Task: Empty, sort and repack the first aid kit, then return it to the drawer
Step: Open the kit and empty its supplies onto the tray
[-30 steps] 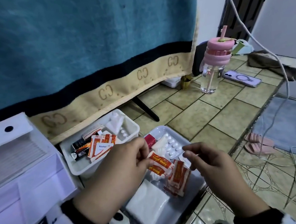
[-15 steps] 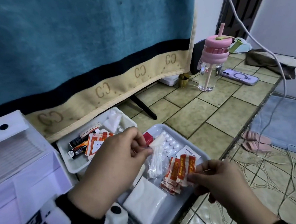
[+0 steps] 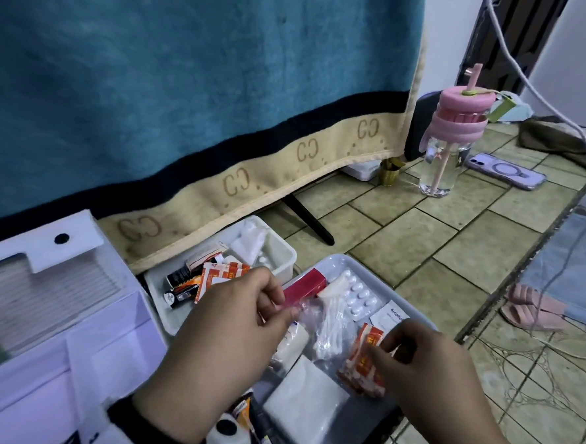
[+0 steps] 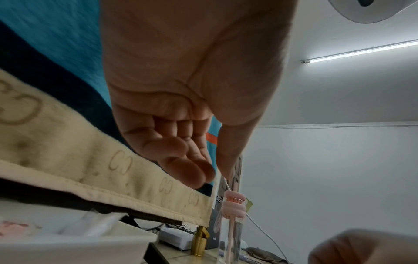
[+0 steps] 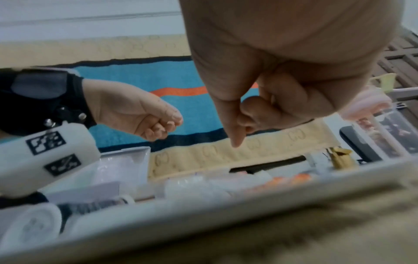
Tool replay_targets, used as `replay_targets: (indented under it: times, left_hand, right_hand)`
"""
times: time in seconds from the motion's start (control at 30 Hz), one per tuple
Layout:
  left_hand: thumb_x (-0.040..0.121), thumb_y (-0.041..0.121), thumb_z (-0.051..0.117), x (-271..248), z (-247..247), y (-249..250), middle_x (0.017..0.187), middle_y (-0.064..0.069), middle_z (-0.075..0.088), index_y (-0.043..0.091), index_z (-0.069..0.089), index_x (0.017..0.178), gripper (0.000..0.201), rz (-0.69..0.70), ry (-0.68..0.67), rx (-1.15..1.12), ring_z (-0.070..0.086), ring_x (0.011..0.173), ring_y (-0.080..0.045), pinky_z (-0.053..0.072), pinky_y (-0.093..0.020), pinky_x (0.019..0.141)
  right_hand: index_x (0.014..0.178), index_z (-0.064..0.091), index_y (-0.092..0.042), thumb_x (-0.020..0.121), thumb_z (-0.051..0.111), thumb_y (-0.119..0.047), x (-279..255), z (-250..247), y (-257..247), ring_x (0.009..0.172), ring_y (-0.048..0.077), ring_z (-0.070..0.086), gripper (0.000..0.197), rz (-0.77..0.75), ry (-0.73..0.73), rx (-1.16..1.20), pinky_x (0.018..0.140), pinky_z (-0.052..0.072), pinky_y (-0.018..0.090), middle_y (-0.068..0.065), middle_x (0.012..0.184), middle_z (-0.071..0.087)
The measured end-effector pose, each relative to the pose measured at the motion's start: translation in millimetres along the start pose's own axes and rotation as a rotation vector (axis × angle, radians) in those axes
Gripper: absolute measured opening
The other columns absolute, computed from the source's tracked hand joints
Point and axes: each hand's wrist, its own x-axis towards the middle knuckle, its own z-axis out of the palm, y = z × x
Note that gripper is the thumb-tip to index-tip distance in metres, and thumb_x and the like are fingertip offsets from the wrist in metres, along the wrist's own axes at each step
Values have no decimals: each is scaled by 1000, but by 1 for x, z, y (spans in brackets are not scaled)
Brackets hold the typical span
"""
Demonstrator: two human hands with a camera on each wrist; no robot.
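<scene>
A grey tray (image 3: 338, 263) holds a red box (image 3: 306, 286), a pill blister (image 3: 358, 295), an alcohol pad (image 3: 390, 317), a clear bag of cotton swabs (image 3: 329, 329), white gauze (image 3: 306, 409) and a stack of orange sachets (image 3: 360, 368). My left hand (image 3: 283, 313) hovers over the bag's top with curled fingers meeting the thumb. Nothing shows between them in the left wrist view (image 4: 212, 171). My right hand (image 3: 381, 346) lies on the sachets' right edge. In the right wrist view (image 5: 239, 125) its index finger is straight, the others are curled, and no sachet shows.
A white bin (image 3: 287, 256) behind the tray holds more sachets and small tubes. A white drawer unit (image 3: 49, 305) stands at the left. A pink bottle (image 3: 451, 143) and a phone (image 3: 506, 174) sit far right. A black stand leg (image 3: 309, 224) crosses the tiles.
The orange sachets passed from my left hand to my right, then came down into the tray's front right. My left hand stayed over the swab bag.
</scene>
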Motion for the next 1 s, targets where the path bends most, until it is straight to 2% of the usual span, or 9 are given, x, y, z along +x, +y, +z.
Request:
replay_targets:
  times: [0.07, 0.17, 0.33, 0.47, 0.57, 0.63, 0.73, 0.87, 1.0]
  left_hand:
    - [77, 32, 73, -5, -10, -7, 65, 22, 60, 27, 54, 71, 21, -40, -2, 1, 53, 49, -3, 44, -26, 53]
    - [78, 37, 70, -18, -33, -20, 75, 21, 62, 28, 55, 75, 18, -113, 6, 67, 55, 56, -3, 44, -25, 56]
    - [79, 51, 65, -47, -82, -57, 79, 9, 65, 30, 54, 89, 25, -362, -141, 169, 58, 57, 1, 44, -19, 56]
    - [79, 55, 61, -70, -120, -97, 94, 14, 59, 36, 52, 94, 26, -489, 9, 299, 57, 79, 0, 45, -22, 68]
    - [83, 46, 61, -83, -145, -125, 111, 6, 56, 27, 55, 106, 30, -530, 162, 404, 56, 94, -10, 45, -27, 81]
    - [87, 40, 60, -90, -160, -138, 126, 0, 53, 21, 52, 123, 42, -562, 206, 457, 54, 110, -17, 42, -28, 91]
    - [88, 36, 60, -98, -179, -149, 137, 0, 48, 20, 44, 135, 53, -539, 274, 478, 48, 122, -19, 37, -29, 98]
    - [86, 27, 63, -98, -196, -156, 143, -2, 44, 17, 40, 140, 59, -404, 418, 478, 41, 131, -22, 34, -36, 108]
    - [90, 19, 56, -88, -203, -161, 137, -2, 49, 18, 46, 135, 47, -385, 451, 493, 47, 125, -24, 38, -42, 104]
  right_hand:
    - [57, 56, -22, 71, 73, -38, 1, -1, -19, 46, 4, 52, 27, -84, -28, 56, 44, 33, 16, -14, 48, 58]
    - [64, 58, -22, 76, 68, -37, -3, 4, -59, 45, 6, 49, 22, -270, -188, 137, 44, 31, 18, -4, 55, 60]
    - [86, 61, -23, 80, 68, -31, -18, 29, -140, 49, 3, 50, 12, -563, -707, 164, 52, 38, 20, 1, 64, 62]
    - [112, 60, -29, 85, 63, -40, -24, 63, -196, 67, 5, 59, 29, -756, -895, -57, 63, 44, 19, -10, 88, 65]
    - [133, 51, -23, 93, 52, -36, -23, 92, -226, 89, 6, 59, 42, -926, -884, -294, 77, 43, 14, -4, 131, 56]
    - [142, 40, -19, 95, 48, -34, -20, 110, -240, 122, 15, 50, 49, -970, -871, -396, 98, 37, 21, 3, 145, 43]
    - [144, 32, -15, 95, 48, -28, -17, 127, -255, 127, 25, 45, 53, -1017, -766, -438, 100, 35, 26, 12, 142, 42]
    - [143, 34, -17, 91, 45, -11, -15, 133, -276, 121, 19, 49, 54, -1132, -498, -149, 96, 35, 21, 5, 140, 44]
    - [127, 54, -16, 89, 41, -2, -7, 148, -294, 118, 18, 52, 42, -1206, -434, -124, 95, 36, 21, 4, 124, 60]
